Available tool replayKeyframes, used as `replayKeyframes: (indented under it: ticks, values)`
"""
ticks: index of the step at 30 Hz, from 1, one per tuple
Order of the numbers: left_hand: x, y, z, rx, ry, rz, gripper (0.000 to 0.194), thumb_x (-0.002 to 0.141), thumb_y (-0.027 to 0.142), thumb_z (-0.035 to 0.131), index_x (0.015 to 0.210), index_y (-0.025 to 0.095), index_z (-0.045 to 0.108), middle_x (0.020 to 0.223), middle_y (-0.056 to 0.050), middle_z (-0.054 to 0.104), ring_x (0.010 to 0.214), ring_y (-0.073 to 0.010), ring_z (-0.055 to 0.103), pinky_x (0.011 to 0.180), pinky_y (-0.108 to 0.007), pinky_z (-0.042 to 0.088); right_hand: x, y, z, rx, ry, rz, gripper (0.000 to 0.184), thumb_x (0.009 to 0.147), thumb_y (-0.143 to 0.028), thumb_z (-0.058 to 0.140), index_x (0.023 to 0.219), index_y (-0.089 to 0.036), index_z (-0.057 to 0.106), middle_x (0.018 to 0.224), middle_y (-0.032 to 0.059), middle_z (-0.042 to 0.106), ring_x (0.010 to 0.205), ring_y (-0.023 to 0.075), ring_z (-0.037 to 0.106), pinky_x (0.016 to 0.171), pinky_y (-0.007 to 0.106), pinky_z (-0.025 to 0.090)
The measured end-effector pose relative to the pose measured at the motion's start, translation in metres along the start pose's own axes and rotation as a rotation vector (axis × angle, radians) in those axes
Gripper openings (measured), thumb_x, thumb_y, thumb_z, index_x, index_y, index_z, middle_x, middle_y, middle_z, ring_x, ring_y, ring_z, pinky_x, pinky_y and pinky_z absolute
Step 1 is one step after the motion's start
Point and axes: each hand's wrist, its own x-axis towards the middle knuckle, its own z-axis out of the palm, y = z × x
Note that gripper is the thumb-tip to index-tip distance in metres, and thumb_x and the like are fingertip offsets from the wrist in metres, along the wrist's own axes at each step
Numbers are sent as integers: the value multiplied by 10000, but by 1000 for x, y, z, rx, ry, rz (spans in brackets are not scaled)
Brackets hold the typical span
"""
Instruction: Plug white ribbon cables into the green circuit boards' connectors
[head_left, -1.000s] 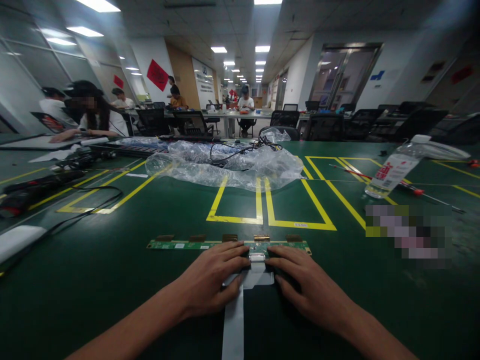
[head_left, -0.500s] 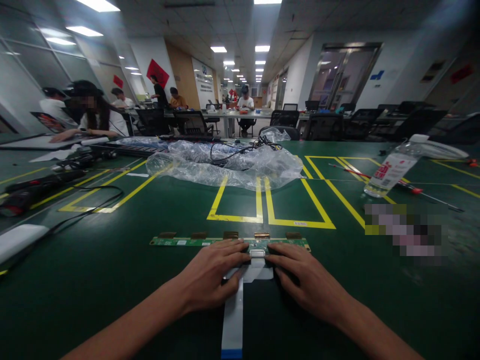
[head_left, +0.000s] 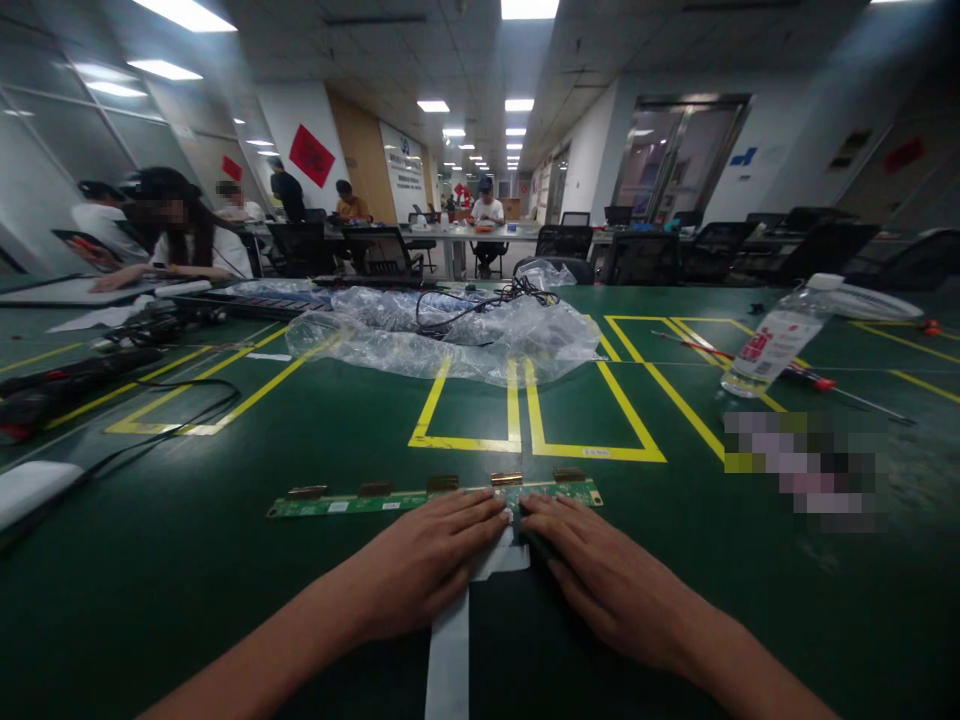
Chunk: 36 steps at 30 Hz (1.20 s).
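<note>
A long, narrow green circuit board point(head_left: 322, 507) lies crosswise on the green table, with several brown flex tabs along its far edge. A white flat ribbon cable point(head_left: 448, 660) runs from its middle towards me. My left hand point(head_left: 420, 560) rests palm down with outstretched fingers, their tips on the board and cable end. From the other side, my right hand point(head_left: 600, 560) lies with its fingers stretched over the board, close to the left fingertips. The joint between cable and board is mostly hidden under the fingers.
Crumpled clear plastic wrap point(head_left: 450, 335) with black cables lies beyond the board. To the right stand a water bottle point(head_left: 780, 340) and a screwdriver point(head_left: 821, 383). A black cord point(head_left: 202, 410) and a white object point(head_left: 34, 490) lie left. A person point(head_left: 187, 230) works at far left.
The board has shifted left and tilted slightly, and the cable's near part has moved left, its blue end leaving view. My fingertips have drawn closer together over the joint.
</note>
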Motion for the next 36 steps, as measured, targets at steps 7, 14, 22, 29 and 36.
replayKeyframes:
  ticks: [7,14,22,29,36]
  values:
    - [-30,-78,-13,160,39,-561,576,1029,441,307,1552,202,344,1602,-36,320,1473,-240,302,1212,-415,251,-11,10,1,-19,49,94,512,1000,-239,421,1506,-292,366,1615,31,318,1472,244,298,1198,502,296]
    - [-71,-155,-30,221,41,-968,707,989,465,209,1554,48,291,1610,-191,237,1472,-388,242,1131,-591,297,-13,13,0,7,65,135,483,993,-273,460,1475,-289,431,1583,44,379,1434,255,370,1172,483,352]
    - [-75,-165,-26,230,48,-1116,799,968,569,174,1580,57,197,1633,-182,163,1489,-392,193,1137,-624,239,-15,14,2,10,74,146,468,981,-278,485,1448,-297,472,1581,36,380,1439,248,360,1176,473,343]
    - [-77,-161,-28,280,113,-1142,863,952,609,202,1541,-19,267,1595,-257,236,1460,-441,246,1098,-683,254,-14,14,2,5,79,141,431,982,-271,474,1411,-293,513,1575,42,391,1436,247,366,1167,477,353]
    - [-51,-127,-22,281,99,-778,617,1003,495,299,1463,123,471,1582,-151,350,1484,-327,256,1179,-531,252,-13,17,1,-6,103,150,415,994,-280,459,1404,-298,523,1559,46,416,1423,248,388,1150,484,381]
